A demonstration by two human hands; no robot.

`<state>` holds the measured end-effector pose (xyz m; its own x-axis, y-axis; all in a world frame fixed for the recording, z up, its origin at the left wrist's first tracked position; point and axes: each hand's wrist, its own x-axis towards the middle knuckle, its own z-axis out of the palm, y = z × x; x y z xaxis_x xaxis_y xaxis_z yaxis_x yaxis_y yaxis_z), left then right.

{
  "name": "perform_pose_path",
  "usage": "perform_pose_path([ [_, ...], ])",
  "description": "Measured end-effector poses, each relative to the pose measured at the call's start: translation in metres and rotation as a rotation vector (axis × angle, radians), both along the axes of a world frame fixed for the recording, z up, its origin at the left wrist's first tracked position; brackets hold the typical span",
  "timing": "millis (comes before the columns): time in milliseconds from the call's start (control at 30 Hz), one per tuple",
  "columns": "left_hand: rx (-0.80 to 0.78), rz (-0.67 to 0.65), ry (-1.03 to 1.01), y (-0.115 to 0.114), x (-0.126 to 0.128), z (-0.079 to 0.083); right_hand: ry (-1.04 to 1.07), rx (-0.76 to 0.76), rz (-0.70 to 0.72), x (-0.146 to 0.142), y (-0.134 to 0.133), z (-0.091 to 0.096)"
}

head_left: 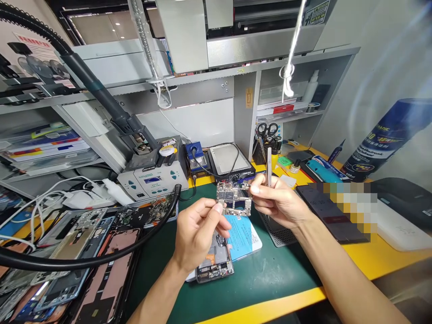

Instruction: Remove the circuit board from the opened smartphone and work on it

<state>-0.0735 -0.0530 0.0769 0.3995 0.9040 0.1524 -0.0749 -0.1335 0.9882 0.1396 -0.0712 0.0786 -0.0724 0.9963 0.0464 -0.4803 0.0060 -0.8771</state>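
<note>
In the head view, my left hand [199, 234] pinches the left edge of a phone's circuit board [231, 197] between thumb and fingers, above the green mat. My right hand [278, 200] is closed around metal tweezers [269, 166], which stand nearly upright. Its thumb and forefinger meet the board's right edge; whether they grip it is hard to tell. Beneath the board lies an opened phone [216, 265] with its inner parts showing. A blue printed card [241, 236] sits beside it, partly under the board.
Phone shells and frames [104, 265] pile up at left, with a black hose [135, 247] curving over them. A rework station [155, 171] stands behind. At right are a perforated plate [278, 234], a dark phone [324, 211] and a spray can [381, 139].
</note>
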Motion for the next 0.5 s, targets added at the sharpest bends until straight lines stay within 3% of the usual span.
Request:
perform_pose_path([
  [233,0.022,0.005,-0.02,-0.007,0.001,0.003,0.007,0.018,0.027,0.0,-0.002,0.001],
  [333,0.042,0.009,0.007,-0.007,0.002,0.001,-0.12,0.079,-0.139,-0.006,-0.004,0.001],
  [433,0.148,0.008,0.073,-0.007,0.002,-0.003,-0.399,0.188,-0.338,-0.014,-0.008,0.003],
  [500,0.21,-0.006,0.109,-0.008,0.003,-0.006,-0.563,0.241,-0.398,-0.02,-0.011,0.005],
])
